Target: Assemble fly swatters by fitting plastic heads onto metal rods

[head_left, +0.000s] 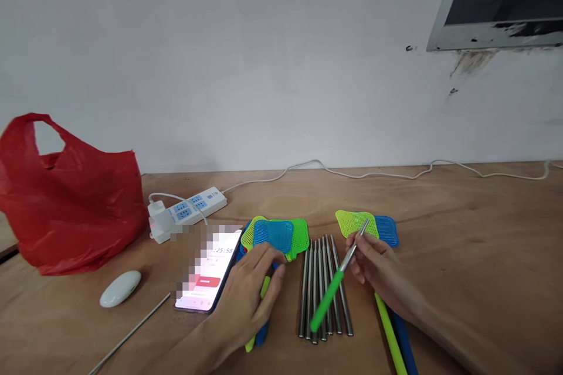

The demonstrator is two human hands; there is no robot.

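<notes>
Over the wooden surface (484, 269), short of its back edge, my right hand (376, 255) now pinches the green-handled rod (335, 282) near one end, so a slip could scatter the metal rods (315, 296) below, while my left hand (250, 286), half-curled over swatters (273, 237), grip unclear, might nudge the phone (223, 263).

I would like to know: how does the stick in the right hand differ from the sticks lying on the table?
The held stick is green along its near part; the lying sticks show bare metal. The held stick slants in the right hand; the lying sticks rest side by side. Both are thin and show silver-coloured metal.
</notes>
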